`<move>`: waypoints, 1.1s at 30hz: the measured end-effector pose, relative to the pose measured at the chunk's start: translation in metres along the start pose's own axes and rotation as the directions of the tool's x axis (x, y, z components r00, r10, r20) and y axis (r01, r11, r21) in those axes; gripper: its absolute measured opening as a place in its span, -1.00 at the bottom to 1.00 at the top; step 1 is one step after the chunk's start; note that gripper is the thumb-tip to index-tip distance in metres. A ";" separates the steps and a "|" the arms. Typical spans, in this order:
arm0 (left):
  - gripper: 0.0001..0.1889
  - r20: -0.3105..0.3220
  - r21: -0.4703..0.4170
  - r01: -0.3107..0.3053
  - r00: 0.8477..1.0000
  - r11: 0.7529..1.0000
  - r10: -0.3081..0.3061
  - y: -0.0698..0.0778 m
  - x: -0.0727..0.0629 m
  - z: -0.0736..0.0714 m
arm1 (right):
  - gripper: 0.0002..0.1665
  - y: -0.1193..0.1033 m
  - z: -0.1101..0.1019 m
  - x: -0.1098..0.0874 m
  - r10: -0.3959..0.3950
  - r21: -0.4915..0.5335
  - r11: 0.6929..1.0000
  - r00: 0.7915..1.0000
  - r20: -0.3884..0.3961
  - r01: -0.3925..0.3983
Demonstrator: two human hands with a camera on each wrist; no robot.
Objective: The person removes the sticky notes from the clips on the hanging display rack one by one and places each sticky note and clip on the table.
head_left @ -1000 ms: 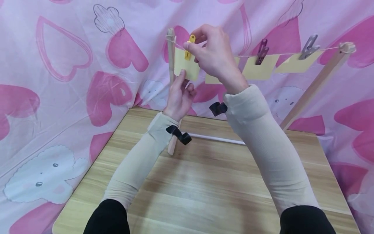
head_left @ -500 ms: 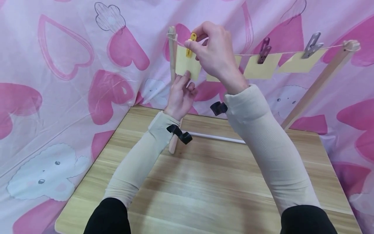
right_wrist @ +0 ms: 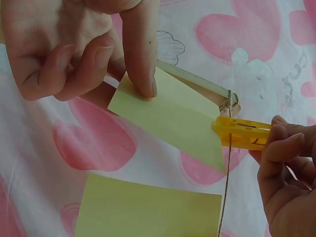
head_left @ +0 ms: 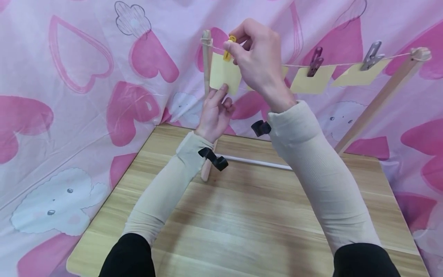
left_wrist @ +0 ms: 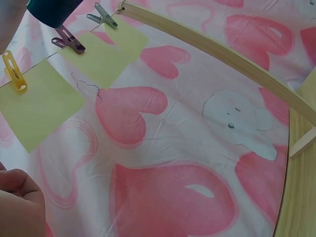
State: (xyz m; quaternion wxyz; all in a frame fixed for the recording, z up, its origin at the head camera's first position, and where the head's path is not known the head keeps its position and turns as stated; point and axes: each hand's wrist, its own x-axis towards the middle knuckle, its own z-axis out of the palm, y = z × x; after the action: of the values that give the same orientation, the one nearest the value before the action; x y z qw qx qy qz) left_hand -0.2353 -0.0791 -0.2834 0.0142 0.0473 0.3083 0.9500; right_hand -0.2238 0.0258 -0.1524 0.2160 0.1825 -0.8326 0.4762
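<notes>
My left hand (head_left: pixel 216 111) pinches the lower edge of a pale yellow paper note (head_left: pixel 225 75), thumb on its front face. At the note's top edge, my right hand (head_left: pixel 259 57) pinches a yellow clothespin (head_left: pixel 227 54) by its handle end. In the right wrist view the tip of that clothespin (right_wrist: pixel 242 132) overlaps the note's edge, right at the thin string (right_wrist: pixel 227 182). A second note (right_wrist: pixel 148 207) hangs beside it, mostly behind my right hand in the head view. Another yellow clothespin (left_wrist: pixel 15 71) holds that note in the left wrist view.
Farther right hang two more notes, under a purple clothespin (head_left: pixel 315 61) and a grey clothespin (head_left: pixel 372 56). Wooden posts (head_left: pixel 207 63) carry the string at both ends. A white rod (head_left: pixel 256 162) runs low across the wooden table (head_left: pixel 249 215); pink printed cloth (head_left: pixel 83 127) hangs behind.
My right hand has shifted slightly up and tilted the yellow clothespin, which covers less of the note than before. The left hand keeps its pinch on the note.
</notes>
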 end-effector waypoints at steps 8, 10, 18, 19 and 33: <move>-0.82 -0.004 0.016 -0.006 1.000 1.000 0.006 0.000 -0.002 -0.002 | -0.88 0.001 0.000 -0.001 -0.061 0.028 0.998 0.996 -0.065 0.063; -0.82 -0.005 0.023 -0.004 1.000 1.000 0.004 0.000 -0.003 -0.002 | -0.86 0.002 0.000 -0.001 -0.070 0.041 0.996 0.994 -0.080 0.073; -0.85 0.002 0.050 -0.009 1.000 0.999 0.008 0.000 -0.005 -0.001 | -0.86 0.001 -0.001 -0.002 -0.082 0.109 0.989 0.987 -0.141 0.098; -0.85 0.002 0.053 -0.008 1.000 0.999 0.008 0.000 -0.006 0.000 | -0.86 0.001 -0.003 -0.002 -0.081 0.122 0.988 0.986 -0.146 0.099; -0.94 -0.027 0.113 -0.063 0.997 0.992 0.067 0.002 -0.014 0.000 | -0.86 0.004 -0.020 -0.013 -0.146 0.127 0.977 0.972 -0.186 0.171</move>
State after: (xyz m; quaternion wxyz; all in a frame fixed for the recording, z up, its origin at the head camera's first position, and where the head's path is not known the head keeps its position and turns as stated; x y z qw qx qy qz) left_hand -0.2218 -0.0818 -0.2830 -0.0242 0.0435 0.3598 0.9317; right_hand -0.2109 0.0459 -0.1530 0.3124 0.2206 -0.7571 0.5297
